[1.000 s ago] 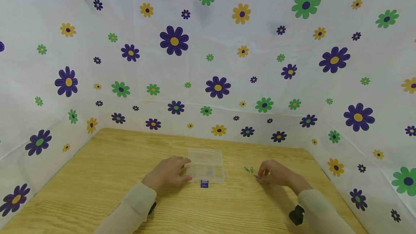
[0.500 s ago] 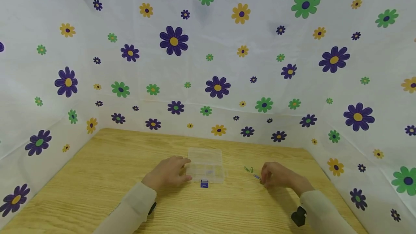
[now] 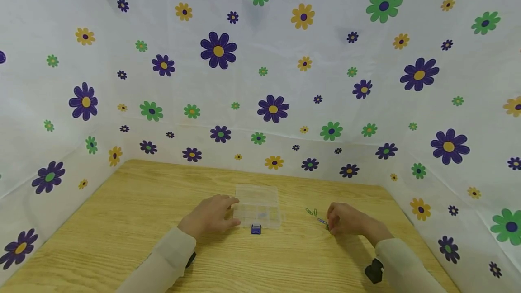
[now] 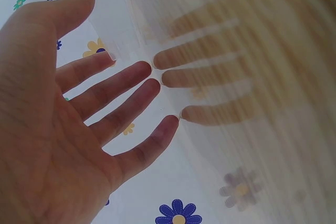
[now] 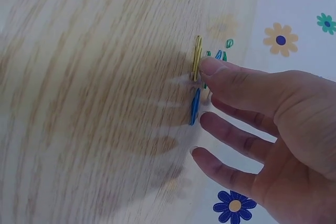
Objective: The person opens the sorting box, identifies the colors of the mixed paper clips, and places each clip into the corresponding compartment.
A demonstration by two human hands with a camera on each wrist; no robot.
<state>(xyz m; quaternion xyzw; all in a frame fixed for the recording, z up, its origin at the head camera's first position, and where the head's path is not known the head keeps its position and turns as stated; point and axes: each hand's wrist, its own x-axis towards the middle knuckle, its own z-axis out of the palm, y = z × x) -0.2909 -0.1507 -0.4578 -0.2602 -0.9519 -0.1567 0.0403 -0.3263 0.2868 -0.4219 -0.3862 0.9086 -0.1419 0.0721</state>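
Observation:
A clear plastic compartment box [image 3: 255, 199] lies with its lid raised back, a blue latch [image 3: 256, 229] at its front. Beside its left edge rests my left hand [image 3: 213, 215]; in the left wrist view its fingers are spread and fairly straight, fingertips on the table. My right hand [image 3: 345, 219] is low at the table, its thumb and index finger pinching a green paper clip [image 5: 205, 84], mostly hidden by the thumb. Close by lie a yellow paper clip [image 5: 197, 59] and a blue paper clip [image 5: 195, 107].
Two green paper clips [image 3: 311, 212] and another blue paper clip [image 3: 321, 221] lie between the box and my right hand. Small bluish and yellowish contents [image 3: 273, 215] show in the box. Flowered white cloth [image 3: 260, 89] walls the wooden table [image 3: 171, 184] at the back and sides.
My right hand has shifted slightly right, away from the blue paper clip, which now shows fully. A green clip has come into sight at its fingertips. The left hand has stayed still.

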